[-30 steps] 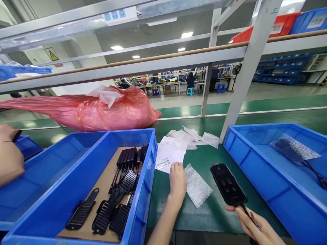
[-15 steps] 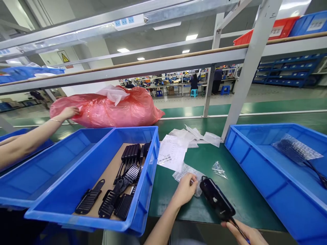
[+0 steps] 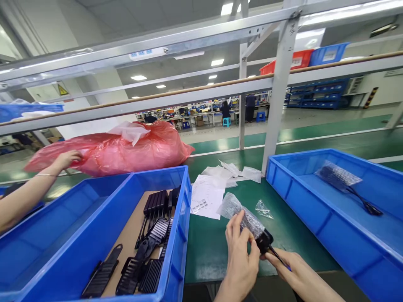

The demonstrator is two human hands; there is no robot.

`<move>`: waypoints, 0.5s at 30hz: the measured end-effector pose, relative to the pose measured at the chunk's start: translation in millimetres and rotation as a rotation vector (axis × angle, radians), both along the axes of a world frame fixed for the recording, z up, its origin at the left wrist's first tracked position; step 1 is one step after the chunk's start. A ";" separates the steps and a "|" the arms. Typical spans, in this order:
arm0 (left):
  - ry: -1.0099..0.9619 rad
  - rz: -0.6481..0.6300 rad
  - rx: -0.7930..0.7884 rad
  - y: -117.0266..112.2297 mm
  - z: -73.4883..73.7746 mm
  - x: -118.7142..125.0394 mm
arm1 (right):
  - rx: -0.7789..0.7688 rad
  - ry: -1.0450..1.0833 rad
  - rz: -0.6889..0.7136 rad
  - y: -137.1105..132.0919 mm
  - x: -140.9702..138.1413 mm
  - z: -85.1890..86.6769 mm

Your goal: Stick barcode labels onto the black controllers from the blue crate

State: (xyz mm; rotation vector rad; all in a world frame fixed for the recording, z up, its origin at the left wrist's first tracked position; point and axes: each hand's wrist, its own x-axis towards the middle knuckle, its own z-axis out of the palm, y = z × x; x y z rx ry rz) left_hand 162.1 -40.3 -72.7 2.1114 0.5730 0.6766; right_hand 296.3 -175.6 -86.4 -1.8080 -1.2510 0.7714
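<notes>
My left hand (image 3: 241, 253) pinches a clear bubble-wrap bag (image 3: 242, 216) that now covers most of a black hand-held controller (image 3: 263, 241). Only the controller's near end sticks out of the bag. My right hand (image 3: 291, 270) grips that end where its thin black cable leaves it. Both hands are just above the green bench (image 3: 208, 247), between the two blue bins.
A blue bin (image 3: 176, 260) on the left holds several black comb-like parts. A blue bin (image 3: 315, 218) on the right holds one bagged controller (image 3: 338, 178). Papers (image 3: 206, 195) and a small clear bag (image 3: 263, 209) lie on the bench. A co-worker's hand (image 3: 64, 160) touches a red plastic sack (image 3: 126, 147).
My left hand picked the bubble-wrap bag off the bench and drew it over the controller, which was bare before. My right hand kept hold of the cable end. The view shifted left.
</notes>
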 end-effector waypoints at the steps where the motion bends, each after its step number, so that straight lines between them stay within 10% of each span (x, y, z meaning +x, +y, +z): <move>1: -0.032 0.038 0.001 0.8 2.9 0.8 | 0.015 -0.030 -0.012 -0.5 -1.2 2.8; 15: -0.096 -0.085 -0.008 -29.0 10.9 -2.6 | 0.150 -0.199 -0.214 8.6 -9.5 21.5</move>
